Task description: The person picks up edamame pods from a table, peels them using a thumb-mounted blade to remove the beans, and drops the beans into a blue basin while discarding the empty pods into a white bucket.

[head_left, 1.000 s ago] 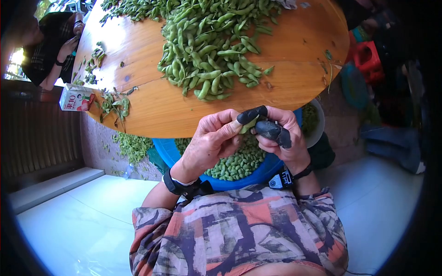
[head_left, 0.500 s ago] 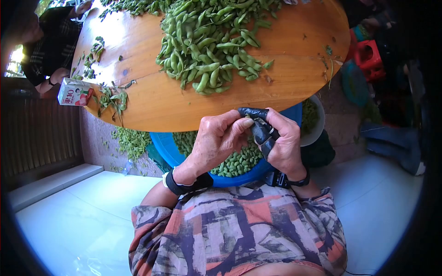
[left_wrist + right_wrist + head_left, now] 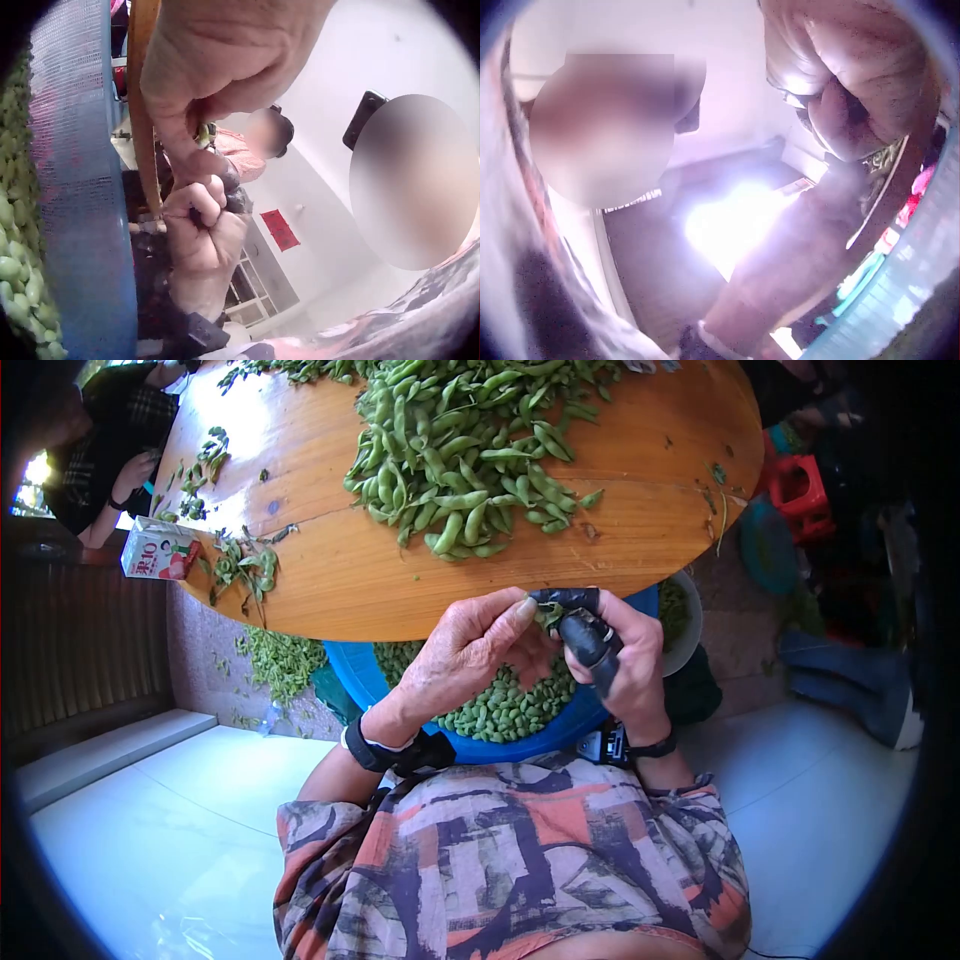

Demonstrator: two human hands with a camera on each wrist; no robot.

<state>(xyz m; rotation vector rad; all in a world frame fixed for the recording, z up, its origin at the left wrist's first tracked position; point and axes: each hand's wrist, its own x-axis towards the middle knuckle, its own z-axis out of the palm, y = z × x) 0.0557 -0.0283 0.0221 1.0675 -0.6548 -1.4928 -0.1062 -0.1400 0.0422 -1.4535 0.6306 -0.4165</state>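
Observation:
In the head view both hands meet over a blue basin (image 3: 350, 672) that holds shelled green soybeans (image 3: 500, 712). The left hand (image 3: 468, 652) has its thumb and forefinger pinched together at the left end of a green soybean pod (image 3: 547, 617). Black wrapping covers the thumb and forefinger of the right hand (image 3: 625, 652), which grip the pod's other side. Much of the pod is hidden by these fingers. In the left wrist view, the left hand (image 3: 232, 64) is above the right hand (image 3: 202, 240), fingertips close together.
A heap of soybean pods (image 3: 450, 470) lies on the wooden table (image 3: 320, 585). A drink carton (image 3: 158, 550) stands at its left edge, near wilted leaves (image 3: 245, 568). A pale bowl (image 3: 690, 625) is right of the basin; pods (image 3: 285, 665) lie on the floor. Another person (image 3: 110, 450) sits left.
The pod showed between the fingertips, was then mostly covered by the wrapped thumb, and now shows in part again. The right thumb has shifted against it. Both hands stay above the basin.

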